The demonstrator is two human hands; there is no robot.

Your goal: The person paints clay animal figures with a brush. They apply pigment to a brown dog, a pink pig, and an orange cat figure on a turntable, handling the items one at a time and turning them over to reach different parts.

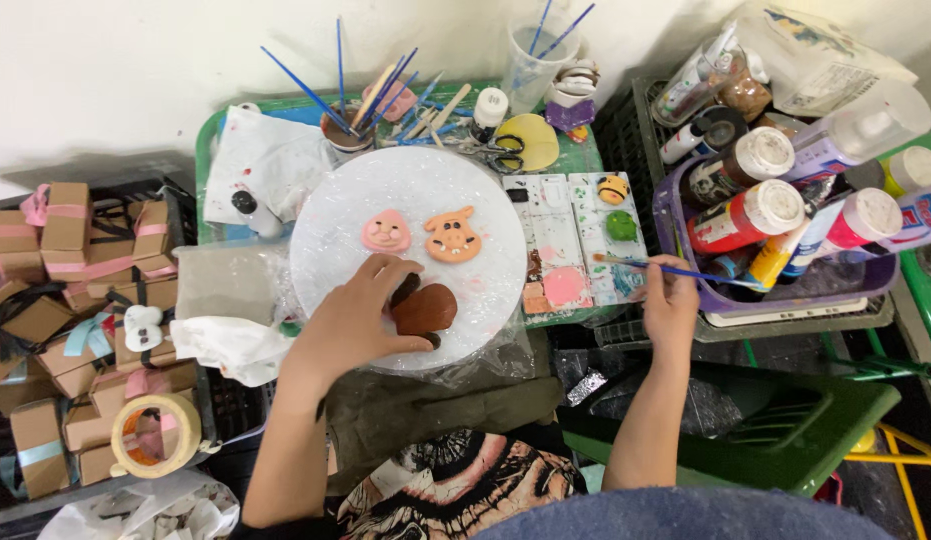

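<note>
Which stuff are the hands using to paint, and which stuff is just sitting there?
In use:
left hand on brown clay piece
right hand with paintbrush
paint palette

Lying about:
scissors
tape roll
small boxes
paint bottles

A brown clay piece (425, 308), rounded and smooth with a darker brown part at its upper left, is seen lying flat on the round white board (410, 180), at about six o'clock on it, close to the near rim. It is touched and partly covered from the nine o'clock side. A thin paintbrush (650, 266) with a blue handle is held nearly level, its handle end directed toward three o'clock and its pale bristled tip toward nine o'clock, over the lower right corner of the paint-smeared white palette (545, 215).
</note>
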